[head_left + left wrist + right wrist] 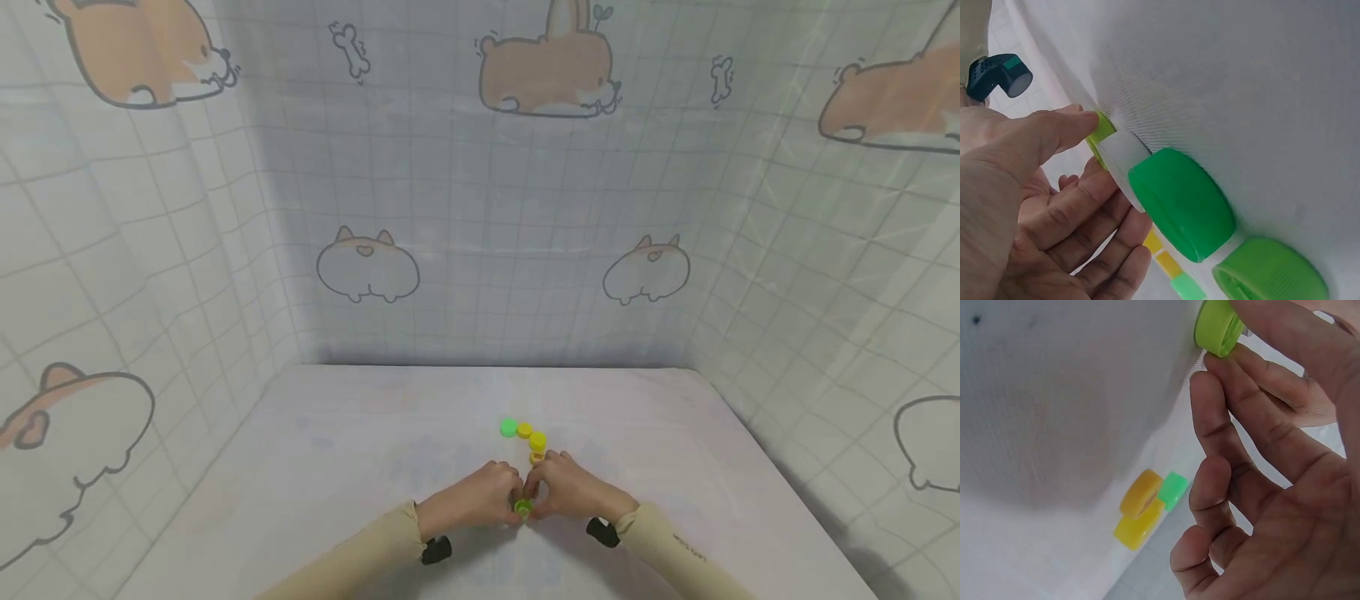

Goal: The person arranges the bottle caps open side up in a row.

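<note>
Both hands meet low in the middle of the head view at a lime green bottle cap. My left hand pinches at its edge with thumb and forefinger. On the other side, the thumb and fingertips of my right hand grip the lime cap, its remaining fingers loosely bent. In the left wrist view, a white cap overlaps the lime one, followed by a dark green cap and a light green cap. The hands hide these caps in the head view.
Beyond the hands, a mint green cap, a golden cap, a yellow cap and a partly covered orange-yellow cap form a curve on the white cloth. Patterned curtains enclose the table's back and sides.
</note>
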Demonstrator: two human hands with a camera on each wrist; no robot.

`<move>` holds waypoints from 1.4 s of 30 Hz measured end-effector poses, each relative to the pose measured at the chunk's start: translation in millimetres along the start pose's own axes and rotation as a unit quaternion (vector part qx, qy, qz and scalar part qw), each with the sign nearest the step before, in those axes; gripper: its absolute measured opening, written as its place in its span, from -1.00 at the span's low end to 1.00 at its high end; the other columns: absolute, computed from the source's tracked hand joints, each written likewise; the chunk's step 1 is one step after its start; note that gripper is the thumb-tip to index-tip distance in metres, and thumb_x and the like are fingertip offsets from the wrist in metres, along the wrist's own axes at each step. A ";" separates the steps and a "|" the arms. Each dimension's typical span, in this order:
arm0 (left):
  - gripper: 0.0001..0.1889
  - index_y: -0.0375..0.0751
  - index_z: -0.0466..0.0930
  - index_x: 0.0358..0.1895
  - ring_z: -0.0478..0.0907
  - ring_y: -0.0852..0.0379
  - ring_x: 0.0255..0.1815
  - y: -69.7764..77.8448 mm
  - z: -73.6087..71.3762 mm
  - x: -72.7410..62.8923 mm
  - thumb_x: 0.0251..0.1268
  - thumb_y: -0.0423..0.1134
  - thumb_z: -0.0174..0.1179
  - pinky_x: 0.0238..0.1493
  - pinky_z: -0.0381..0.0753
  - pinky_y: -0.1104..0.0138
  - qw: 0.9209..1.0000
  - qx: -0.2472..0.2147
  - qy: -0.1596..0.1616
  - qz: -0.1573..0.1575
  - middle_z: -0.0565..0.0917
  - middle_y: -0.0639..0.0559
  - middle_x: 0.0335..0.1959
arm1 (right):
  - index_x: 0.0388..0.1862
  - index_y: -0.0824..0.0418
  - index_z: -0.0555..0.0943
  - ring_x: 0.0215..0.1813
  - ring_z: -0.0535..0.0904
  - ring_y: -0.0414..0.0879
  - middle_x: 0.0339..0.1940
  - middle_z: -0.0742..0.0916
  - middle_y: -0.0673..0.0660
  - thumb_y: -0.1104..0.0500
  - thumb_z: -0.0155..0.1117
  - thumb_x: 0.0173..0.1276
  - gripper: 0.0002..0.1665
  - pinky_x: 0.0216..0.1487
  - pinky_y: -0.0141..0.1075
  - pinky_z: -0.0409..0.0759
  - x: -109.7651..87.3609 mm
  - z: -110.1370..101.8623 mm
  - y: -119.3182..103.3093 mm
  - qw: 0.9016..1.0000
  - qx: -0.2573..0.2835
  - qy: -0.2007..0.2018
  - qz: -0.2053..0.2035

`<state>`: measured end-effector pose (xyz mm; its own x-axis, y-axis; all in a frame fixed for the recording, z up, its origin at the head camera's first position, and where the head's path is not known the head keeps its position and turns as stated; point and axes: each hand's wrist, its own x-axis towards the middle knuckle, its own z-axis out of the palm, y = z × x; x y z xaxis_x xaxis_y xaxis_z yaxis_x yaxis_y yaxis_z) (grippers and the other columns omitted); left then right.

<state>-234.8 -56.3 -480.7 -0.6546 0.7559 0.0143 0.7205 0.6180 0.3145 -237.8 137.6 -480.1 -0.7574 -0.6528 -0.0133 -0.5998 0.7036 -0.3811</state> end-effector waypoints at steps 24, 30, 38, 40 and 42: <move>-0.86 -0.06 0.73 -0.34 0.41 0.49 -0.45 -5.4 2.4 8.1 0.00 -0.19 0.43 -0.40 0.42 0.61 0.999 -0.031 0.009 -0.015 0.60 0.27 -0.45 | -0.31 -0.07 0.72 -0.08 0.44 -0.24 -0.32 0.65 -0.29 -0.07 0.56 -0.04 -0.71 -0.05 -0.24 0.30 5.8 -0.2 9.2 1.000 -0.017 0.008 -0.011; -0.80 -0.06 0.75 -0.26 0.42 0.48 -0.44 -6.4 3.6 8.5 0.01 -0.15 0.42 -0.39 0.42 0.59 1.000 -0.025 0.005 -0.015 0.62 0.26 -0.42 | -0.28 -0.09 0.74 -0.02 0.44 -0.19 -0.28 0.66 -0.29 -0.09 0.56 -0.06 -0.68 0.00 -0.19 0.31 5.7 -0.2 13.0 1.000 -0.019 0.004 -0.009; -0.69 -0.09 0.73 -0.20 0.48 0.44 -0.35 -8.5 -0.8 5.3 0.06 0.00 0.42 -0.27 0.48 0.54 0.999 -0.045 0.009 -0.012 0.66 0.22 -0.32 | -0.24 -0.11 0.74 -0.10 0.39 -0.24 -0.26 0.65 -0.28 -0.25 0.54 -0.09 -0.56 -0.03 -0.22 0.30 6.2 -1.0 17.5 0.999 -0.022 0.016 -0.021; -0.67 -0.10 0.73 -0.19 0.49 0.44 -0.35 -9.2 -1.8 4.9 0.07 0.04 0.40 -0.27 0.48 0.53 0.999 -0.045 0.010 -0.011 0.65 0.20 -0.32 | -0.23 -0.10 0.74 -0.10 0.39 -0.24 -0.25 0.66 -0.28 -0.26 0.52 -0.08 -0.55 -0.02 -0.21 0.30 6.0 -1.5 17.8 0.999 -0.021 0.019 -0.023; -0.65 -0.11 0.73 -0.19 0.50 0.42 -0.34 -10.0 -1.7 4.8 0.09 0.06 0.39 -0.27 0.50 0.53 0.999 -0.046 0.014 -0.009 0.65 0.19 -0.31 | -0.23 -0.10 0.73 -0.09 0.39 -0.24 -0.25 0.65 -0.28 -0.26 0.50 -0.05 -0.57 -0.02 -0.21 0.30 5.7 -2.0 18.3 0.999 -0.019 0.020 -0.023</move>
<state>-245.6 -59.3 -482.1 -0.6746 0.7374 0.0343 0.6852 0.6082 0.4009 -253.6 147.3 -485.2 -0.7384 -0.6731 0.0410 -0.6425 0.6838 -0.3458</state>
